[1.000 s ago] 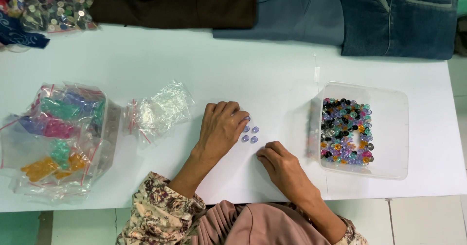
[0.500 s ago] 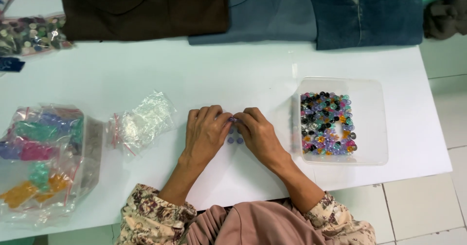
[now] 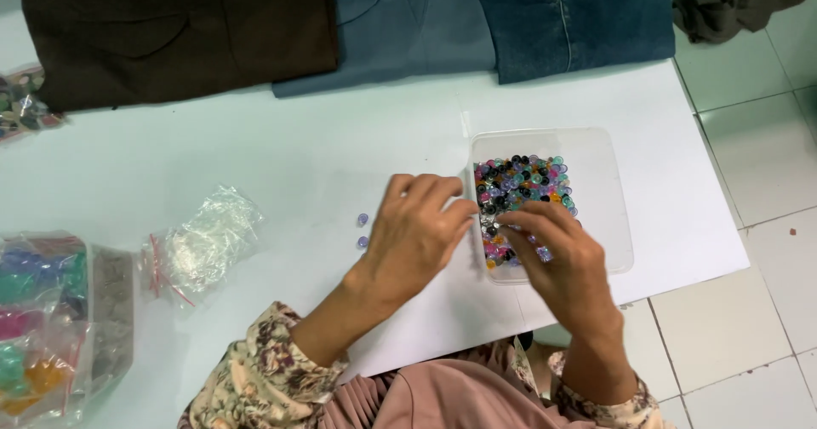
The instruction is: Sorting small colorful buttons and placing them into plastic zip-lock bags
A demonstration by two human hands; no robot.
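A clear plastic tray (image 3: 608, 192) on the white table (image 3: 298, 157) holds several small round buttons (image 3: 521, 180) in mixed colours. My right hand (image 3: 557, 254) reaches into the tray's near left corner, fingertips down among the buttons; whether it grips one is hidden. My left hand (image 3: 419, 231) rests palm down on the table just left of the tray, fingers curled near its wall. Two small purple buttons (image 3: 362, 230) lie on the table left of that hand.
A crumpled clear bag (image 3: 207, 237) lies to the left. A larger clear bag of coloured items (image 3: 47, 318) sits at the left edge. Brown (image 3: 179, 29), grey-blue (image 3: 400, 25) and denim (image 3: 579, 16) garments lie along the far side. Tiled floor (image 3: 749, 182) lies right.
Both hands were together over the purple buttons; the right hand has moved right into the tray, and the left hand has shifted right, uncovering two purple buttons.
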